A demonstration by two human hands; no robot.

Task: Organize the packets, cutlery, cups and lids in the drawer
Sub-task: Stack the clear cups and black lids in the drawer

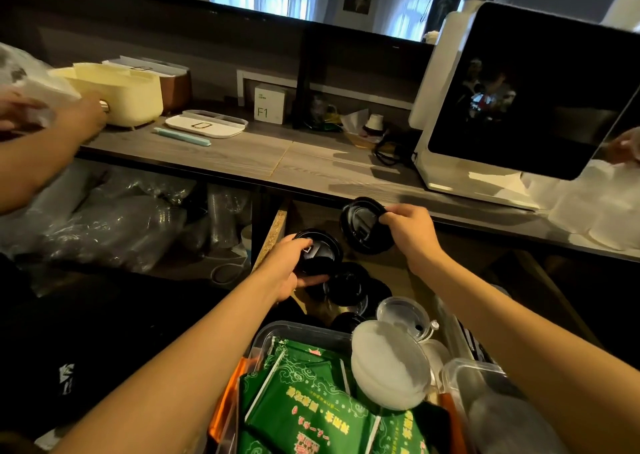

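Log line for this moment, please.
left hand: grips black lid stack | right hand: pinches black lid | over open drawer

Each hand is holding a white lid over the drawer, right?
Not quite. In the head view, the lids are black, not white. The left hand holds one black lid, and the right hand holds another black lid over the drawer.

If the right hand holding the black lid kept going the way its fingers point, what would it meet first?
The right hand points leftward, pinching a black lid. That lid would probably first reach the lid stack gripped by the left hand, though depth is unclear from one view.
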